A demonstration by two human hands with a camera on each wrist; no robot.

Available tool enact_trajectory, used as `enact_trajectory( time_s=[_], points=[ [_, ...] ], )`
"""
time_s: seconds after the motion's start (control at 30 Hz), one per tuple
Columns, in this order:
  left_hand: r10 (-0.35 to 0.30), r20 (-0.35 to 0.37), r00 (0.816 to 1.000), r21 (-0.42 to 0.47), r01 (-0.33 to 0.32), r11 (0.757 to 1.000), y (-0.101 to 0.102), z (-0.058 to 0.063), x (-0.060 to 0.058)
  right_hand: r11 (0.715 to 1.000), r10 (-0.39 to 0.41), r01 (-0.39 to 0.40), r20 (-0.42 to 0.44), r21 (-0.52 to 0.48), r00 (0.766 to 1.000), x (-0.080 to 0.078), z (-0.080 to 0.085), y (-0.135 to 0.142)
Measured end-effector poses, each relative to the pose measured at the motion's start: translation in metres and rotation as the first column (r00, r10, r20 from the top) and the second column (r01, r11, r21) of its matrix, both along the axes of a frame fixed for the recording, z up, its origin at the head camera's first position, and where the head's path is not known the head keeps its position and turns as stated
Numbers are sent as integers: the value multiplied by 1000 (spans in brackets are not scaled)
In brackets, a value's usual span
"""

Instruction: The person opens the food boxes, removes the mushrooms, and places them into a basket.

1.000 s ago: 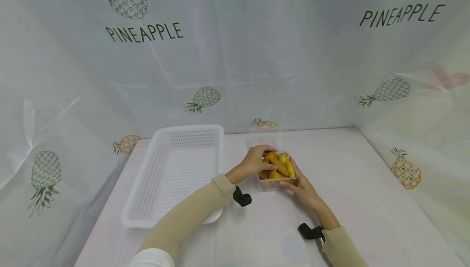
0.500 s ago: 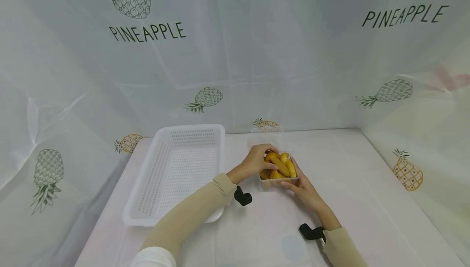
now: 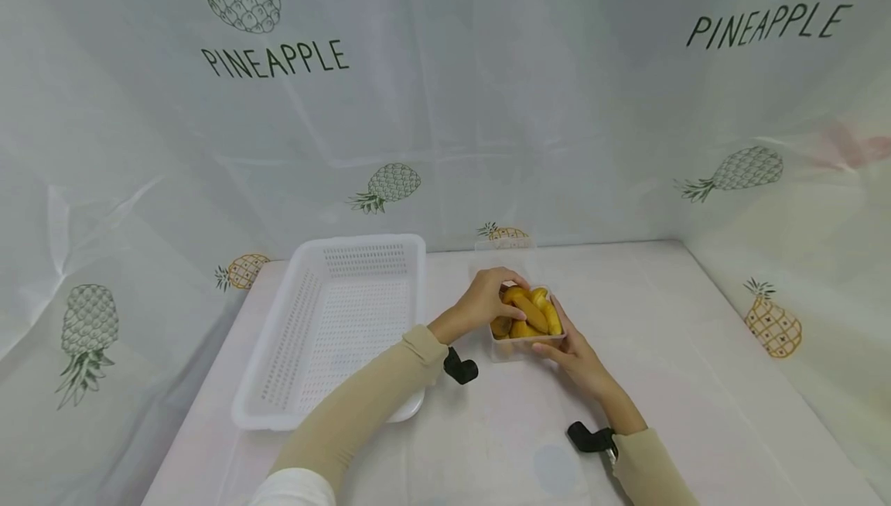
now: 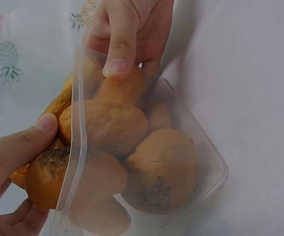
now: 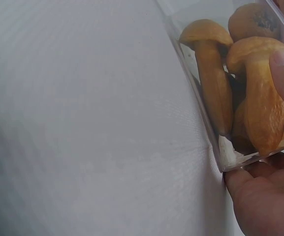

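Note:
Yellow-brown mushrooms fill a small clear plastic container (image 3: 511, 350) that stands on the table right of centre. From its left side my left hand (image 3: 480, 305) reaches over the rim. In the left wrist view that hand's thumb and fingers hold a mushroom (image 4: 48, 177) with a dark patch, at the container's edge. My right hand (image 3: 578, 359) holds the container from the right. Its thumb lies against the side wall and its fingers (image 5: 260, 196) are at the container's end. Through the clear wall a long-stemmed mushroom (image 5: 213, 83) shows in the right wrist view.
A large white perforated basket (image 3: 358, 336) sits on the left half of the table, under my left forearm. Behind the container a clear lid (image 3: 504, 244) stands up near the back edge. A pineapple-print sheet (image 3: 557, 119) hangs behind the table.
The back of my left hand has risen slightly over the container's left side. My right hand and the container keep their place.

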State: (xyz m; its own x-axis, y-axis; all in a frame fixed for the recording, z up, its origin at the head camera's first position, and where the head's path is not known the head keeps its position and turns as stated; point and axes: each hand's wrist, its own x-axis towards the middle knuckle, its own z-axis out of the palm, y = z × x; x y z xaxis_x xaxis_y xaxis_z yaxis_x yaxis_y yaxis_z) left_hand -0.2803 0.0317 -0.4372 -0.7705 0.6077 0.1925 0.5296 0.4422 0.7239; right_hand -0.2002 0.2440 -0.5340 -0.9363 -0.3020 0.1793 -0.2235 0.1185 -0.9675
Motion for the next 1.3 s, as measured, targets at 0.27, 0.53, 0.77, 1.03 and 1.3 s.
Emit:
enact_trajectory(
  time_s=[0.27, 0.53, 0.77, 1.03, 1.3],
  points=[
    [-26, -30, 999, 12, 27, 1000, -3, 0, -2, 1000, -1, 1, 21, -9, 1000, 1, 3, -2],
    [-72, -96, 993, 31, 76, 997, -6, 7, -8, 1000, -25, 25, 12, 17, 1000, -1, 3, 0],
    [-72, -97, 993, 44, 77, 996, -11, 11, -10, 999, -22, 21, 21, 27, 1000, -2, 2, 0],
    [-41, -42, 998, 152, 47, 987, -17, 21, -10, 999, -18, 17, 17, 35, 1000, -2, 0, 1],
    [21, 1, 1000, 212, -21, 977, -26, 30, -6, 998, -32, 31, 23, 46, 999, 0, 2, 2]
  ],
)
